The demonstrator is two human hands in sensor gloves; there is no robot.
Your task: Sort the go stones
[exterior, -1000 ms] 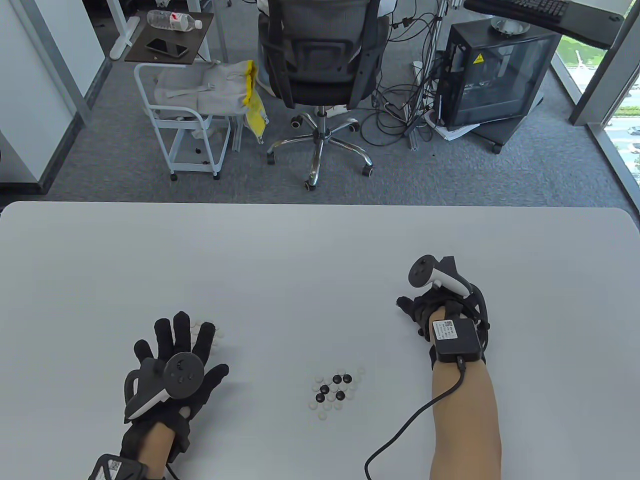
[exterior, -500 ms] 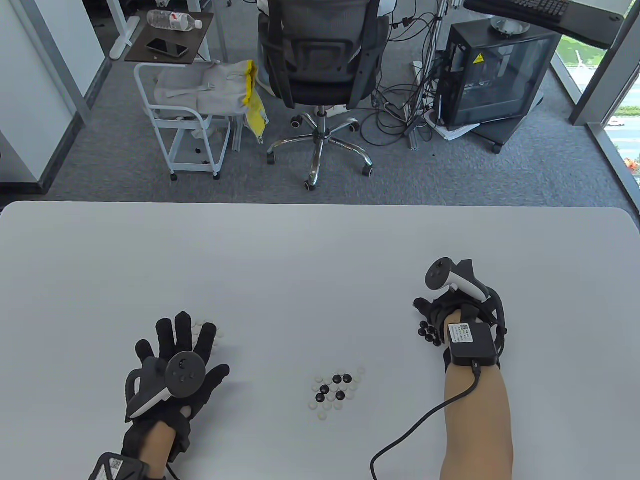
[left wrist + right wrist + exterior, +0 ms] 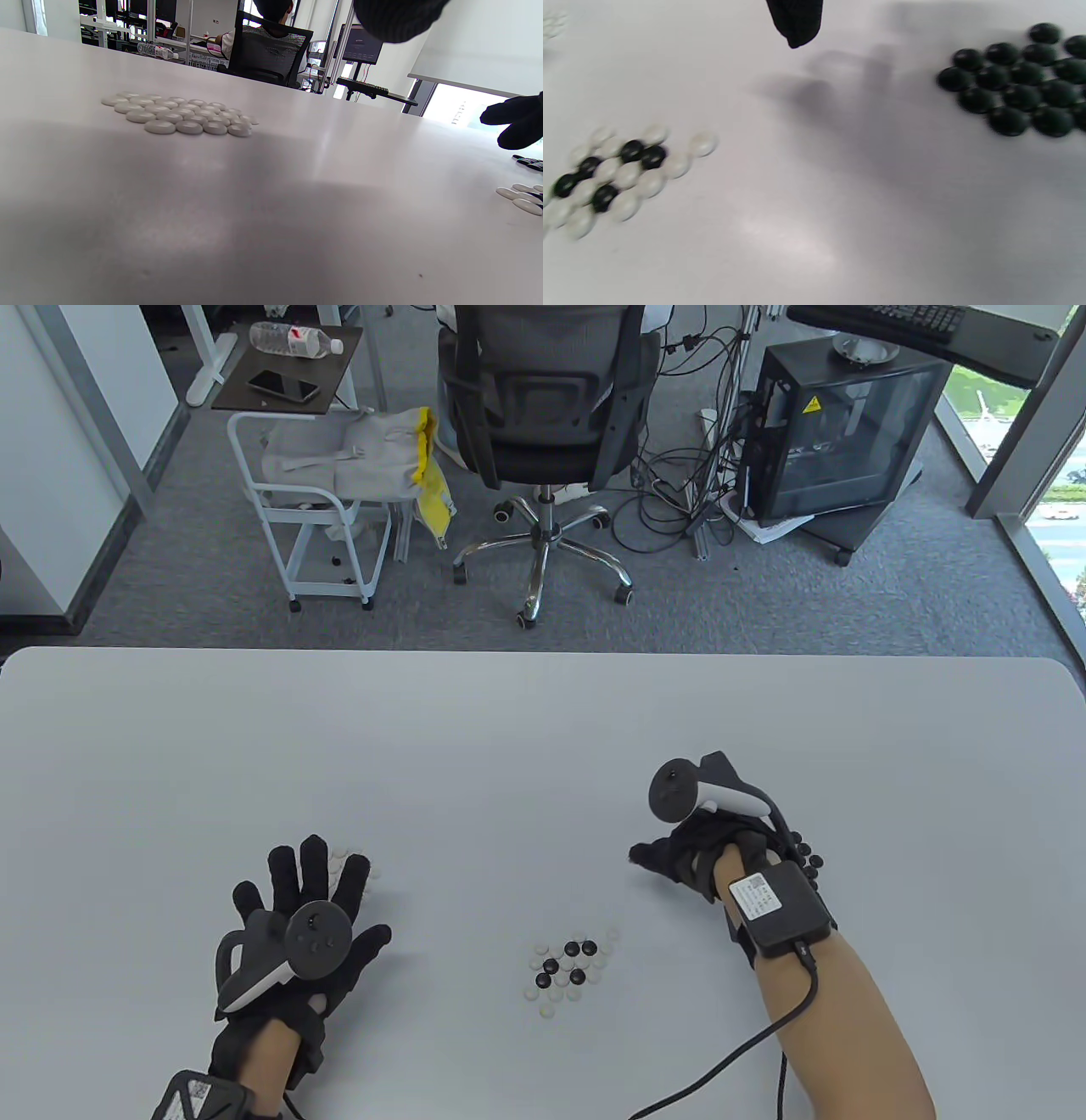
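- Mixed stones (image 3: 570, 969): unsorted cluster, black + white, near-centre of worktop (image 3: 526, 729). Few blacks among more whites, packed touching.
- Left hand (image 3: 297, 916): near-left, palm down, fingers straight + spread, flat on or just above worktop. Grip wide open, holds nothing.
- White pile (image 3: 178, 113): sorted, just beyond left fingertips; partly hidden by them in table view, clear in left wrist view. Whites only.
- Right hand (image 3: 691, 857): right of centre, beyond the mixed cluster, wrist angled left, fingers pointing left toward cluster. Fingers look loosely curled; no stone seen in them, but fingertips poorly shown, so grip contents: cannot tell for sure.
- Black pile (image 3: 1014, 80): sorted, far-right of that hand, mostly behind wrist in table view. Blacks only.
- Risk 1: blacks wedged between whites; gloved fingertips may drag a neighbouring white along → wrong-colour stone carried to black pile.
- Risk 2: smooth domed stones, slick worktop; a poor pinch could flick one away, scatter cluster.
- Risk 3: right forearm/cable passes near black pile; a sweep back could knock it apart.
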